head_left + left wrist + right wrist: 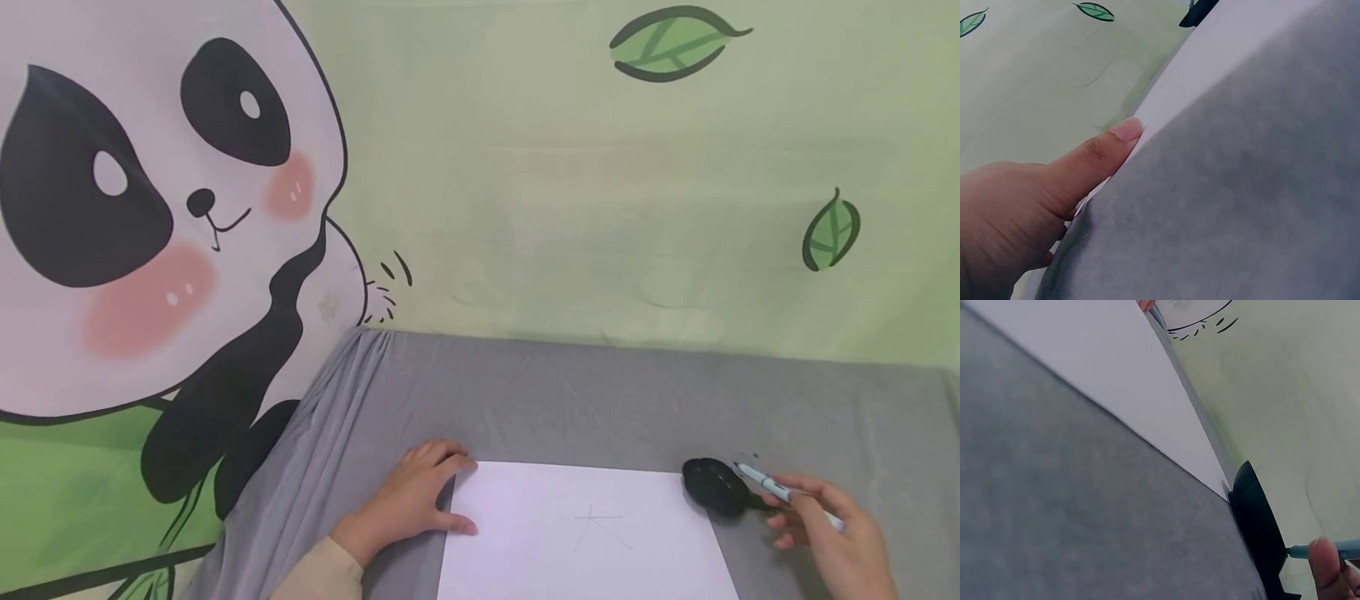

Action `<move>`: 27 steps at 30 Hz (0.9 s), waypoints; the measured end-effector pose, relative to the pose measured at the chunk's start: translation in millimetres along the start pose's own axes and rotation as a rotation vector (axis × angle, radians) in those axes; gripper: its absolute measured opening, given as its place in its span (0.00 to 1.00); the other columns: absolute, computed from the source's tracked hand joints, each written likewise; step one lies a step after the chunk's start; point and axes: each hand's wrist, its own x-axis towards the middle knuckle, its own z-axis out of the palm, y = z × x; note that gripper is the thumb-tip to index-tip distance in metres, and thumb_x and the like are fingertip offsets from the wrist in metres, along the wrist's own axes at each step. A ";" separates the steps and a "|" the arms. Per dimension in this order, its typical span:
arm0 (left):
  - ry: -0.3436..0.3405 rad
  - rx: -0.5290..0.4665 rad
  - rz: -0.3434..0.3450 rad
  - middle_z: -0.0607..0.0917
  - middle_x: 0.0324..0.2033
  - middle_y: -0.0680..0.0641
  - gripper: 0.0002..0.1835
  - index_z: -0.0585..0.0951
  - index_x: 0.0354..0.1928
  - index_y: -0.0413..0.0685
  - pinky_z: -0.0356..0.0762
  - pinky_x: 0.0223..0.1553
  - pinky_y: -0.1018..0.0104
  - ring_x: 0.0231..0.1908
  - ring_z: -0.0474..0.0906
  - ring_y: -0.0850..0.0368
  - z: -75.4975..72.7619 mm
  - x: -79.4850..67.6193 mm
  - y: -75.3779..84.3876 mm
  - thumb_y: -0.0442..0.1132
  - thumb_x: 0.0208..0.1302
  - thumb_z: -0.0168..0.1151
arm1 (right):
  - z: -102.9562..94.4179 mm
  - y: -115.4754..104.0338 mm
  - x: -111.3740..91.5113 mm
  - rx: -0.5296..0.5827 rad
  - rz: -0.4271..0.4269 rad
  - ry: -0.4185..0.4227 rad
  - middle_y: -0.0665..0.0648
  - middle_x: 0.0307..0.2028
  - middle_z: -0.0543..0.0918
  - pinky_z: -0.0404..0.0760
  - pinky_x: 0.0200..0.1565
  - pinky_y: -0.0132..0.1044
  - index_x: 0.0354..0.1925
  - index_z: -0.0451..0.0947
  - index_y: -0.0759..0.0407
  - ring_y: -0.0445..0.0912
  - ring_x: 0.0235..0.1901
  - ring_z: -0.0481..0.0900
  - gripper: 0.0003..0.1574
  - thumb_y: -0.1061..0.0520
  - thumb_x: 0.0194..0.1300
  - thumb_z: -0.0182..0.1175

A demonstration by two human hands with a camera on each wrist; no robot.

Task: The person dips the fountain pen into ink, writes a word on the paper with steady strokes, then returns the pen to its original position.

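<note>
A white sheet of paper (525,533) lies on the grey cloth, with thin lines (597,518) drawn on it that cross and fan out below. My left hand (416,492) rests at the sheet's upper left corner, fingers spread and thumb on the paper's edge; the thumb (1107,150) shows in the left wrist view. Between thumb and fingers, my right hand (836,525) holds a slim light blue pen (772,483), its tip pointing up and left. By that tip a glossy black ladle-shaped thing (712,486) overlaps the sheet's upper right corner; its handle is partly hidden behind the hand.
Grey cloth (585,392) covers the table and hangs in folds at the left. Behind it stands a pale green backdrop (510,208) with a large printed panda (247,200) and leaves. Small dark specks lie on the cloth beside the pen tip.
</note>
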 end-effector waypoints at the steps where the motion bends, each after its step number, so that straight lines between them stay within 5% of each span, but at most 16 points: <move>1: 0.002 0.000 0.001 0.77 0.54 0.48 0.37 0.78 0.54 0.52 0.68 0.58 0.48 0.57 0.72 0.48 0.3 0.0 0.1 0.63 0.41 0.73 | -0.5 0.7 -0.3 -0.003 -0.004 0.003 0.33 0.28 0.83 0.81 0.26 0.33 0.45 0.77 0.44 0.38 0.24 0.83 0.12 0.52 0.75 0.45; 10: 0.013 -0.003 0.003 0.77 0.53 0.48 0.37 0.78 0.53 0.52 0.69 0.58 0.48 0.57 0.72 0.49 0.9 -0.8 0.1 0.62 0.41 0.73 | 2.9 -4.0 -2.2 -0.071 0.159 0.048 0.33 0.25 0.81 0.81 0.26 0.34 0.57 0.68 0.67 0.37 0.23 0.81 0.23 0.52 0.74 0.44; 17: 0.021 -0.002 0.007 0.77 0.53 0.48 0.37 0.78 0.53 0.52 0.69 0.58 0.48 0.57 0.72 0.49 0.8 -0.3 0.4 0.62 0.41 0.74 | 3.2 2.7 -7.2 -0.035 0.164 0.056 0.32 0.24 0.82 0.82 0.27 0.33 0.54 0.69 0.66 0.38 0.23 0.82 0.19 0.55 0.73 0.46; 22: 0.024 -0.003 0.010 0.77 0.53 0.48 0.37 0.78 0.53 0.52 0.69 0.58 0.48 0.57 0.72 0.49 1.1 0.0 0.1 0.62 0.41 0.73 | 7.4 7.0 -8.3 -0.070 0.268 0.095 0.41 0.27 0.85 0.81 0.27 0.31 0.59 0.67 0.66 0.39 0.22 0.82 0.23 0.54 0.72 0.46; 27: 0.016 -0.008 0.009 0.77 0.53 0.48 0.37 0.78 0.53 0.52 0.68 0.58 0.48 0.57 0.72 0.49 1.5 0.5 0.1 0.63 0.41 0.73 | 8.5 9.1 -8.8 -0.052 0.319 0.108 0.39 0.27 0.84 0.82 0.27 0.32 0.60 0.66 0.65 0.39 0.23 0.82 0.23 0.54 0.72 0.49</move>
